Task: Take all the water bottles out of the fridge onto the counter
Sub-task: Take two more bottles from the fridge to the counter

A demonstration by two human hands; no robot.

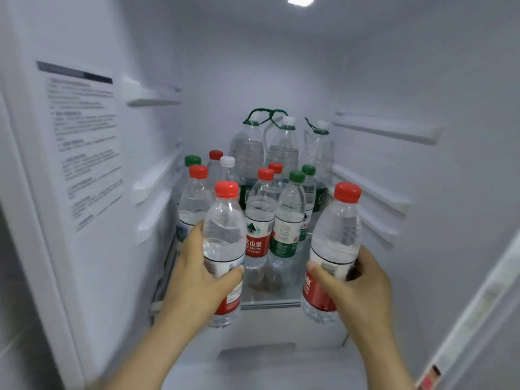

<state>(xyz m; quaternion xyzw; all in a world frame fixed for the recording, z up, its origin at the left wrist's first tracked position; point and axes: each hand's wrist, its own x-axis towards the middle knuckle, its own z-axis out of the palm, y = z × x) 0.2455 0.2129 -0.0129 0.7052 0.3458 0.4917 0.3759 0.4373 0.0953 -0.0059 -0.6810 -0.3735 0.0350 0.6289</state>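
Inside of a white fridge [281, 66], lit by a lamp [301, 0] overhead. No worktop in view.

Left hand [197, 266] wrapped round the lower body of a red-capped bottle [223, 235], thumb across the label, bottle upright. Right hand [363, 280] likewise clasping a second red-capped bottle [337, 235] from its right side, thumb on the front, also upright. Both bottles seemingly lifted clear of the glass shelf [270, 304], with bases past its front lip.

Between the two hands and just beyond: a cluster of small bottles [260, 218] standing on the shelf, with red caps, green caps and one white. Farther back from the hands: three tall bottles [282, 147] with green carrying loops. Left of the left hand, a printed sticker [84, 142] on the wall. Right of the right hand, bare shelf rails [371, 187].

Step in hand, by the look of it: drawing out a pair, one per hand. Early in the task, judging by the crowd left on the shelf.

Next move: pull both straight back, turn to the worktop, set them upright, let go, come back for more. Worth minding: the front row close to both hands, easily toppled, and smooth plastic, possibly slippery.
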